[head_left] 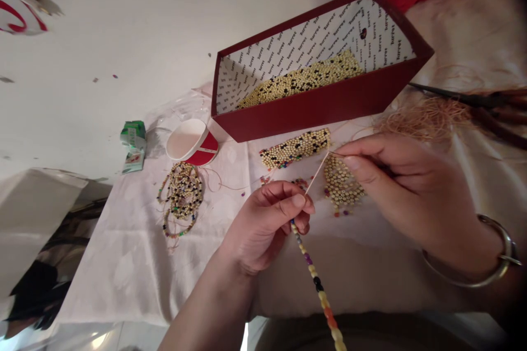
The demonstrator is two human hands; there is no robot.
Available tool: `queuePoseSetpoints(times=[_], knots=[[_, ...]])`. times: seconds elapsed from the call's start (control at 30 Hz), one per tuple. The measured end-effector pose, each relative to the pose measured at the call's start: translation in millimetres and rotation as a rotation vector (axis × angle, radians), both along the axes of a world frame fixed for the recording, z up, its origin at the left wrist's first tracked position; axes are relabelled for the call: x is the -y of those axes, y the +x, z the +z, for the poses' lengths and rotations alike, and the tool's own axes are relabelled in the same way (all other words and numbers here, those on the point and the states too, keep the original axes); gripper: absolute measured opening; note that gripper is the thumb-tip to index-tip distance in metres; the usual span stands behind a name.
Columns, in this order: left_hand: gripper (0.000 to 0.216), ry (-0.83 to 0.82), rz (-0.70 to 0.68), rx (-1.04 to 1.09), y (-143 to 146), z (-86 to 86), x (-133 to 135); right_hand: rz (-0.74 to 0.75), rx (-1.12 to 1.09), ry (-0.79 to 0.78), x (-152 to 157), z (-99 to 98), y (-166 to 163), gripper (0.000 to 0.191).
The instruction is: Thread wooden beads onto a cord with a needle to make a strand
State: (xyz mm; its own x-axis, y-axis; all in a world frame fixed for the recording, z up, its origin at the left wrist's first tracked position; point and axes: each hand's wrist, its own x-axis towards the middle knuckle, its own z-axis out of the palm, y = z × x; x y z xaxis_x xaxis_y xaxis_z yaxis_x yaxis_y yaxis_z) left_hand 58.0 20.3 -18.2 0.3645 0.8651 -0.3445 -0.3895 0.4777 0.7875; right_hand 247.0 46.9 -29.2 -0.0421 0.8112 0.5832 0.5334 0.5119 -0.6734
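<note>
My left hand [269, 219] is closed in a pinch on a thin cord [317, 175], with a strand of strung beads [319, 288] hanging down from under its fingers. My right hand [395, 181] pinches the upper end of the same cord above two loose piles of cream, black and coloured beads [296, 147] that lie on the white cloth [135, 263]. A metal bangle [500, 263] circles my right wrist.
A dark red box [329, 104] holding several more beads stands behind the piles. A red and white paper cup [192, 142] lies on its side, with finished bead strands [181, 194] and a green carton [134, 142] near it. Raffia and scissors [473, 101] lie at right.
</note>
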Motion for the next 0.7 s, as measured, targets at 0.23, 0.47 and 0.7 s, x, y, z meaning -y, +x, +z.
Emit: queuePoseSetpoints(times=[0.23, 0.47, 0.7], knots=[[0.020, 0.012, 0.012, -0.051, -1.9, -2.8, -0.2, -0.056, -0.085, -0.067, -3.3, 1.6, 3.0, 0.013], [0.016, 0.013, 0.096, -0.016, -0.6, -4.6, -2.7, 0.072, -0.143, -0.278, -3.3, 1.2, -0.2, 0.016], [0.013, 0.026, 0.089, -0.011, 0.9, -5.1, -2.1, 0.426, -0.132, -0.461, 2.6, -1.7, -11.1, 0.027]])
